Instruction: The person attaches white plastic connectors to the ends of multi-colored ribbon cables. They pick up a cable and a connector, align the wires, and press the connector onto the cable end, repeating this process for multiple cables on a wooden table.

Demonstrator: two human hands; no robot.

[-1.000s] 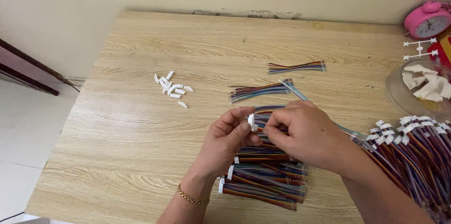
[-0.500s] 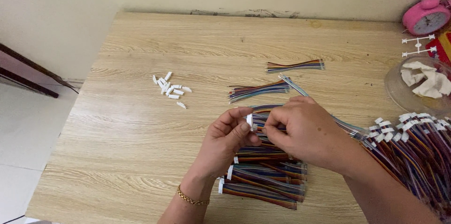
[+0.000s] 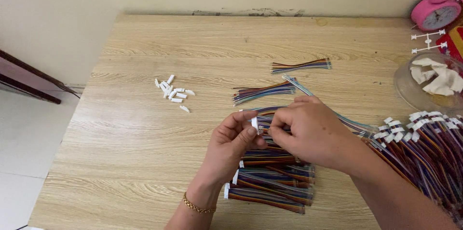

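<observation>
My left hand (image 3: 232, 143) pinches a small white plastic connector (image 3: 254, 123) between thumb and forefinger, just above the table. My right hand (image 3: 311, 131) grips a multicoloured ribbon cable (image 3: 347, 121) whose end meets the connector; the joint itself is hidden by my fingers. Directly under both hands lies a stack of finished ribbon cables with white connectors (image 3: 272, 182). A gold bracelet circles my left wrist.
A little heap of loose white connectors (image 3: 172, 91) lies at left on the wooden table (image 3: 144, 153). Two bare cable bundles (image 3: 263, 92) (image 3: 301, 65) lie farther back. A big pile of cables (image 3: 424, 148), a clear bowl (image 3: 410, 90) and a pink alarm clock (image 3: 436, 13) sit at right.
Both hands stay in the same spot; my fingers have only shifted slightly around the connector and cable end.
</observation>
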